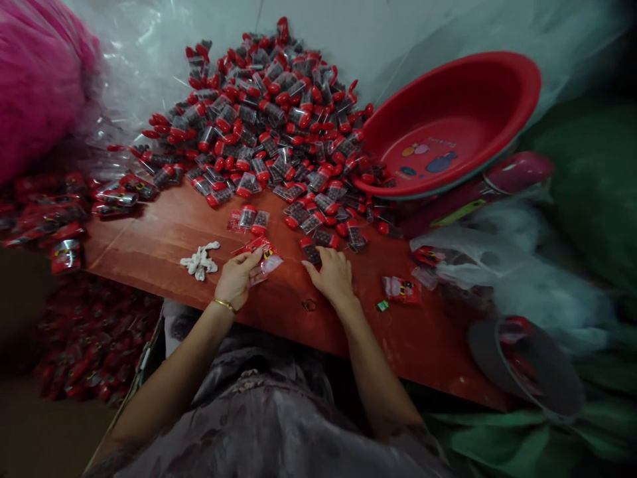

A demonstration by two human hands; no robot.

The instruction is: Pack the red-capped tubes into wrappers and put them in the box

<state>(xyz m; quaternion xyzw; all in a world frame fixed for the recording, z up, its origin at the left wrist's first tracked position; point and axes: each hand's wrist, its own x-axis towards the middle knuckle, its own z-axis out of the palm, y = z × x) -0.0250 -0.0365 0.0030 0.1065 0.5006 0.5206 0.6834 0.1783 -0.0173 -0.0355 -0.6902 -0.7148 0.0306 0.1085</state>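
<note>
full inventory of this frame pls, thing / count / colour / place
small capped containers: a heap too many to count, red caps and dark bodies, far half of the table
printed packets: several, red, one at the left hand, one right of the right hand, many more along the left edge
basin: one, red, tilted at the table's far right
table: one, reddish-brown wood
white clump: one, white, left of the left hand
clear plastic bag: one, right edge of the table
pink fluffy mass: one, top left
bracelet: one, gold, left wrist
left hand: holds a red packet
right hand: fingertips on a container at the heap's near edge
</note>
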